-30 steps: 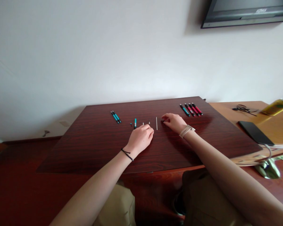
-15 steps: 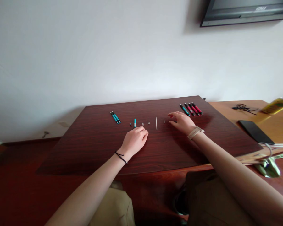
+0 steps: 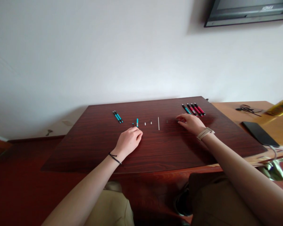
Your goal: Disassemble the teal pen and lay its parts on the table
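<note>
At frame centre, one pen lay taken apart in a row on the glossy dark wood board [image 3: 96, 150]: teal barrel [image 3: 137, 122], small pale bits [image 3: 148, 123], thin white refill [image 3: 158, 123]. Left hand [image 3: 128, 140] rested loosely curled, empty; right hand [image 3: 192, 123], fingers apart and flat, lay below four whole plastic pens [image 3: 193, 109]. Reassembly looked undone.

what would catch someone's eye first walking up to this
Two bare hands rest on a dark reddish wooden board: the left hand curled just short of a short teal pen barrel, the right hand flat near a row of red and teal pens at the far right corner. Between them lie tiny pen parts and a thin white refill rod.
</note>
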`<move>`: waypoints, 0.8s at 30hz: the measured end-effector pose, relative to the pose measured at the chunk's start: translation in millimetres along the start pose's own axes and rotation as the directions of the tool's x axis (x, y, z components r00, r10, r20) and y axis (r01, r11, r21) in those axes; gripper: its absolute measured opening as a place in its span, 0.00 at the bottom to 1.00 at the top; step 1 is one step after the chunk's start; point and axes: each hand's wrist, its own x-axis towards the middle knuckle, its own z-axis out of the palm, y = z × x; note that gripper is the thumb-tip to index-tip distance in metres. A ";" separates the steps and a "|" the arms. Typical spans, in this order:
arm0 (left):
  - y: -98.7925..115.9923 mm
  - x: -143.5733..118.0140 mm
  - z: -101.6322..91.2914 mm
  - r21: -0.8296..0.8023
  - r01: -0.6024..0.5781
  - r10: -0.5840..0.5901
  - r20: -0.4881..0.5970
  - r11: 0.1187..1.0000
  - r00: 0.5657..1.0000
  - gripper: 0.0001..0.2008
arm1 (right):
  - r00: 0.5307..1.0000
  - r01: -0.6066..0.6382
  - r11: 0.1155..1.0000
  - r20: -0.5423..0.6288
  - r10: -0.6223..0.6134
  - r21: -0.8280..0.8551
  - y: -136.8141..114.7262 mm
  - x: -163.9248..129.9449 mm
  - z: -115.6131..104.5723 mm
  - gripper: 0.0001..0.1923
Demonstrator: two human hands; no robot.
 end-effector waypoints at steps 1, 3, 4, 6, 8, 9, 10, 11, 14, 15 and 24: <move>1.7 2.3 1.1 -0.004 -0.005 0.005 -0.004 1.000 1.000 0.11 | 1.000 0.001 1.000 -0.006 -0.001 0.002 -4.0 1.4 -0.4 0.13; 7.2 8.6 3.3 -0.014 -0.017 0.017 -0.015 1.000 1.000 0.12 | 0.999 0.013 1.000 -0.035 -0.012 0.027 -15.6 5.4 -1.2 0.12; 10.9 12.4 4.4 -0.018 -0.023 0.022 -0.021 1.000 1.000 0.12 | 0.998 0.026 0.998 -0.058 -0.023 0.053 -23.2 7.8 -1.5 0.12; 19.8 21.1 6.9 -0.025 -0.034 0.033 -0.027 0.999 0.999 0.12 | 0.993 0.059 0.988 -0.108 -0.043 0.143 -41.2 13.0 -1.4 0.10; 29.1 30.1 10.7 -0.032 -0.039 0.038 -0.031 0.999 0.999 0.12 | 0.993 0.056 0.955 -0.119 -0.022 0.293 -61.1 17.8 -0.1 0.09; 33.4 34.5 13.1 -0.039 -0.038 0.036 -0.035 0.999 0.999 0.12 | 0.995 0.038 0.919 -0.097 0.000 0.391 -71.0 19.8 1.0 0.09; 37.3 38.7 15.8 -0.050 -0.034 0.032 -0.041 0.998 0.999 0.11 | 0.998 0.015 0.867 -0.066 0.021 0.498 -80.4 21.6 2.4 0.10; 40.8 42.6 18.5 -0.062 -0.028 0.025 -0.050 0.998 0.998 0.10 | 0.999 -0.004 0.801 -0.037 0.032 0.598 -89.0 23.0 4.0 0.12; 48.4 52.2 25.2 -0.101 -0.002 -0.007 -0.081 0.995 0.997 0.09 | 0.998 -0.054 0.571 0.019 0.066 0.819 -109.2 25.2 8.8 0.17; 50.0 54.6 26.4 -0.111 0.011 -0.021 -0.089 0.994 0.996 0.09 | 0.996 -0.079 0.503 0.043 0.082 0.861 -114.0 25.4 10.0 0.18; 48.4 56.1 18.2 -0.083 0.071 -0.081 -0.126 0.994 0.989 0.13 | 0.979 -0.187 0.324 0.148 0.140 0.928 -130.4 20.9 9.5 0.23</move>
